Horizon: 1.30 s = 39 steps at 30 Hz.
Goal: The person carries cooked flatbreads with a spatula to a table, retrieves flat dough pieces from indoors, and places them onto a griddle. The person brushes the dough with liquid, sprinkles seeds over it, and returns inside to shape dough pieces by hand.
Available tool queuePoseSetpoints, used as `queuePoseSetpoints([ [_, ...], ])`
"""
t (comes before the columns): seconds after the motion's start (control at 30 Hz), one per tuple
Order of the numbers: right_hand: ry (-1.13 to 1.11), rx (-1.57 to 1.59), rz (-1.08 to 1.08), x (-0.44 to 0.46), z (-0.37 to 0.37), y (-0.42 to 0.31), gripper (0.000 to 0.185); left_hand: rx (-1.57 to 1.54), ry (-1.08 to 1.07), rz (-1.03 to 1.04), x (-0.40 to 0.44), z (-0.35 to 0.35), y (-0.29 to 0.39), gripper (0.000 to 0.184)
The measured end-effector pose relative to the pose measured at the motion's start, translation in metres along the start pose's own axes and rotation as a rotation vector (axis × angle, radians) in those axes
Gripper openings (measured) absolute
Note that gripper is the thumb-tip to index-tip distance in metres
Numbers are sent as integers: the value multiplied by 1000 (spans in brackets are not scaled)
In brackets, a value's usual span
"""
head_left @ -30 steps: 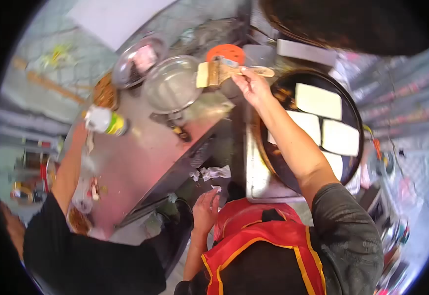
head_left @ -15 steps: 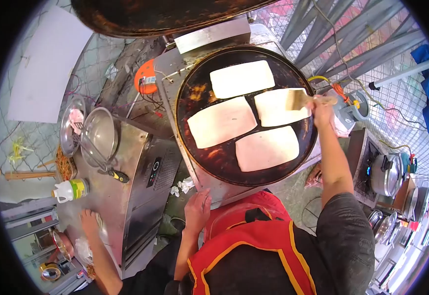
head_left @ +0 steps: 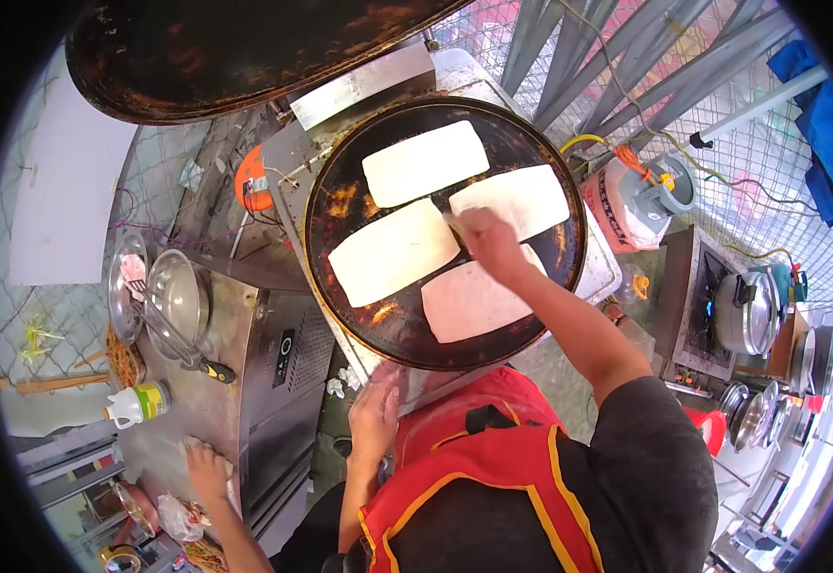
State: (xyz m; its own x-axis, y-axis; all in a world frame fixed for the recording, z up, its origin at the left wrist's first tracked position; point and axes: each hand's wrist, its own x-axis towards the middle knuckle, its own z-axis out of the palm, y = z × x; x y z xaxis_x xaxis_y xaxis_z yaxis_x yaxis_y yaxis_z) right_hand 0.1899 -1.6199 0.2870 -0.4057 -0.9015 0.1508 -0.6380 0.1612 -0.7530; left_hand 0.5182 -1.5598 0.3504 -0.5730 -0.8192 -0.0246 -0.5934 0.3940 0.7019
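Several pale rectangular flatbreads lie on the round dark griddle. My right hand is over the middle of the griddle, between the left flatbread, the right flatbread and the near flatbread. Its fingers are closed on the brush, which the hand now mostly hides. A far flatbread lies at the back. My left hand hangs just off the griddle's front edge, fingers loosely stretched, with nothing visible in it.
The griddle's raised lid tilts up behind. Left, a steel cabinet carries a bowl, tongs and a bottle; another person's hand rests on it. Right are a gas cylinder and a pot on a burner.
My right hand has moved left from the griddle's right rim to its middle, and the brush bristles are no longer visible. The view has turned slightly. My left hand stays near the front edge.
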Motion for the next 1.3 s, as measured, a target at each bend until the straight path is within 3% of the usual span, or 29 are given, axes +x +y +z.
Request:
queuePoseSetpoints([
  [0.03,-28,114,289,2,-12,3,17,-1,-7,-3,1,-1,0,21],
  [0.1,247,271,342,-5,-43,61,14,-7,-22,-11,1,-2,-1,21],
  [0.13,333,30,201,-8,-64,84,17,-14,-10,11,0,-1,-1,20],
  [0.17,424,-7,243,-8,-78,115,18,-21,2,31,0,0,-2,20],
  [0.23,470,-187,288,-5,-121,95,17,-18,10,52,-3,1,-4,20],
  [0.3,375,-475,176,-2,-131,64,15,6,-5,56,-7,2,-9,20],
  [0.37,150,-374,-6,-8,-100,89,18,-8,-17,45,-8,1,-12,20],
  [0.4,145,-428,-251,-14,-77,89,25,-15,-23,39,-8,1,-13,21],
  [0.43,7,-318,-70,-21,-53,71,31,-10,-4,62,-8,1,-14,21],
  [0.47,-22,-483,-211,-28,-21,73,34,-4,16,84,-8,1,-16,21],
  [0.5,86,-542,-463,-42,-3,52,30,2,37,103,-9,0,-17,21],
  [0.57,-210,-284,-151,-45,16,-11,19,-2,36,84,-12,-5,-17,21],
  [0.63,-23,-134,-219,-30,30,-12,14,-3,38,74,-13,-9,-18,21],
  [0.7,42,32,169,7,2,-28,13,-5,42,56,-18,-12,-21,21],
  [0.73,123,37,148,22,4,22,18,0,44,47,-20,-12,-22,21],
  [0.8,257,613,406,47,-11,67,24,9,50,24,-27,-14,-27,22],
  [0.83,260,311,495,51,-28,67,20,12,45,19,-31,-15,-28,21],
  [0.87,378,71,311,75,-4,183,18,16,51,9,-35,-15,-29,21],
  [0.9,486,179,125,79,-17,156,18,24,74,-10,-38,-15,-30,21],
  [0.93,432,183,72,85,-27,129,18,15,86,-26,-42,-15,-33,20],
  [0.97,329,218,147,80,-42,39,15,10,96,-47,-48,-14,-37,20],
  [1.0,341,582,187,91,-29,10,14,4,111,-66,-52,-15,-41,20],
  [1.07,229,672,41,102,-7,-77,15,3,172,-89,-60,-21,-44,20],
  [1.17,-21,921,-95,103,61,-198,16,-9,242,-140,-77,-31,-57,21],
  [1.3,-308,1072,3,97,183,-314,21,-26,354,-240,-103,-51,-70,20],
])
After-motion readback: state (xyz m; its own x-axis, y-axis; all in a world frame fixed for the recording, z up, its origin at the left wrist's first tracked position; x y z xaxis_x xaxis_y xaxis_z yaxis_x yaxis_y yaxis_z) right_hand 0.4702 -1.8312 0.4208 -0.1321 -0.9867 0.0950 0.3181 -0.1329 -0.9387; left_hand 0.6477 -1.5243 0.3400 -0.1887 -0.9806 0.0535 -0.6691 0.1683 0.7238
